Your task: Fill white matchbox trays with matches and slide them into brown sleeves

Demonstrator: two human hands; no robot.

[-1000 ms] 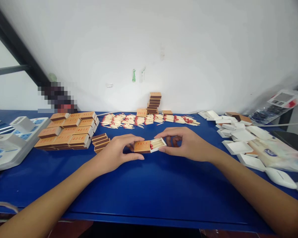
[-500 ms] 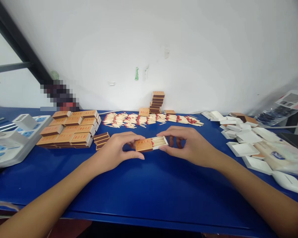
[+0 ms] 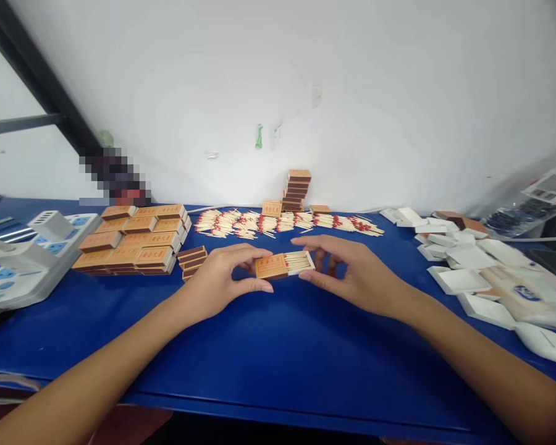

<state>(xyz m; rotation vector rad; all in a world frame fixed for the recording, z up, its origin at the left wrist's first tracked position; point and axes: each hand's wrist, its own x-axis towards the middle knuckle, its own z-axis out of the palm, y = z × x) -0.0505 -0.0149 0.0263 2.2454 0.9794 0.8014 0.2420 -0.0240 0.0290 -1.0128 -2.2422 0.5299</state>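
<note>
A partly slid-out matchbox (image 3: 272, 266) lies between my hands, its orange printed sleeve to the left. The white tray (image 3: 310, 261) sticks out on the right and holds a row of red-headed matches (image 3: 296, 261). My left hand (image 3: 231, 272) grips the sleeve, thumb along the near edge and fingers at the far side. My right hand (image 3: 347, 269) is around the tray's outer end with thumb and index finger apart. Its thumb tip is at the tray's near corner; whether it touches I cannot tell. The index finger is raised above the far side.
Loose matches (image 3: 245, 224) lie along the wall, behind them a stack of matchboxes (image 3: 296, 188). More piled matchboxes (image 3: 139, 241) and a power strip (image 3: 69, 247) stand left. Dark-sided sleeves (image 3: 192, 261) sit by my left hand. White trays (image 3: 458, 280) and a plastic pack (image 3: 528, 287) lie right.
My right index finger has lifted off the tray's end, and the grip of that hand has loosened. My left hand keeps its hold on the matchbox. The view has shifted slightly.
</note>
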